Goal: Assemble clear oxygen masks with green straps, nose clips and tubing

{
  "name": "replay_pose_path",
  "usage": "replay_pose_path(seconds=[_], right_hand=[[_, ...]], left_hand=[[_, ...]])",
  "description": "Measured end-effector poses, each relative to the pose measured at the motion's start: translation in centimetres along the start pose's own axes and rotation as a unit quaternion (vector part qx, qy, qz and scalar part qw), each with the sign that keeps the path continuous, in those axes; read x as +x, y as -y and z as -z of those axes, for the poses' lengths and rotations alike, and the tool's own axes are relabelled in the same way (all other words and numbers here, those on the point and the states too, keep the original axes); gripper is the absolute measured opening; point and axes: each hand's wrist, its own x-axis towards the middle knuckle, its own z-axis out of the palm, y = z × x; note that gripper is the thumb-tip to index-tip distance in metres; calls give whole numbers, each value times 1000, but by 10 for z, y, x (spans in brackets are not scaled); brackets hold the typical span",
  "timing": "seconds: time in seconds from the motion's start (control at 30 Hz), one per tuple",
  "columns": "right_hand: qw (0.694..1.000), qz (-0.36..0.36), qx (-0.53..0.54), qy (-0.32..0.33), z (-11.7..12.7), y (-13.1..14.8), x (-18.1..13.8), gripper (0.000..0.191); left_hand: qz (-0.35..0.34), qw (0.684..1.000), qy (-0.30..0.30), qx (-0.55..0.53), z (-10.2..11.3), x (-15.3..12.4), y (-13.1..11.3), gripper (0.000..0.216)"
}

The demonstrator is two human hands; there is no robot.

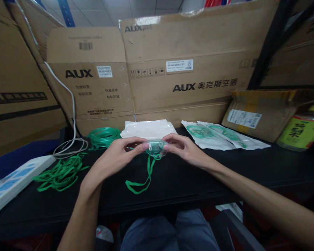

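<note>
Between my two hands is a clear green oxygen mask (155, 149), held just above the black tabletop. My left hand (122, 150) pinches its left edge between thumb and fingers, beside a small white clip. On the opposite edge, my right hand (184, 148) grips the mask in the same way. A green elastic strap (146, 184) hangs from the mask and loops onto the table. Behind the hands lies a stack of white pouches (148, 129). Coiled green tubing (103, 137) sits beyond my left hand.
A pile of green straps (64, 172) and a white power strip (23, 181) lie at left. Packed pouches with green contents (219, 134), a small carton (259, 109) and a yellow-labelled jar (303, 129) stand at right. Large cardboard panels (157, 90) wall the back.
</note>
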Motion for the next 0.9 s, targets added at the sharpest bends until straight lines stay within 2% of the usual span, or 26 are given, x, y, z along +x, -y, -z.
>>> replay_pose_path(seconds=[0.1, 0.17, 0.27, 0.37, 0.47, 0.6, 0.67, 0.8, 0.9], right_hand=[[1000, 6, 11, -10, -1, -1, 0, 23], [1000, 11, 19, -15, -2, -2, 0, 22], [999, 3, 30, -16, -3, -2, 0, 22], [998, -14, 58, -20, -5, -2, 0, 25], [993, -43, 111, -9, -7, -2, 0, 28], [983, -78, 163, 17, -8, -4, -1, 32], [984, -89, 145, 45, -8, -4, -2, 32], [988, -88, 12, 125, -8, -4, -2, 30], [988, -65, -61, 129, -8, -6, -2, 33]], left_hand=[[-1, 999, -32, 6, 1, 2, 5, 47], [0, 999, -32, 20, 2, 2, 7, 47], [2, 999, -13, 31, 3, 0, 3, 49], [-7, 1000, 1, 18, 1, -1, -3, 43], [-35, 999, 13, 22, -4, 0, -5, 34], [-68, 995, 58, 51, -7, 2, -3, 29], [-72, 993, 66, 60, -7, 2, -3, 25], [-59, 994, 57, 67, -7, 0, -7, 22], [-41, 994, 63, 73, -7, -1, -8, 22]])
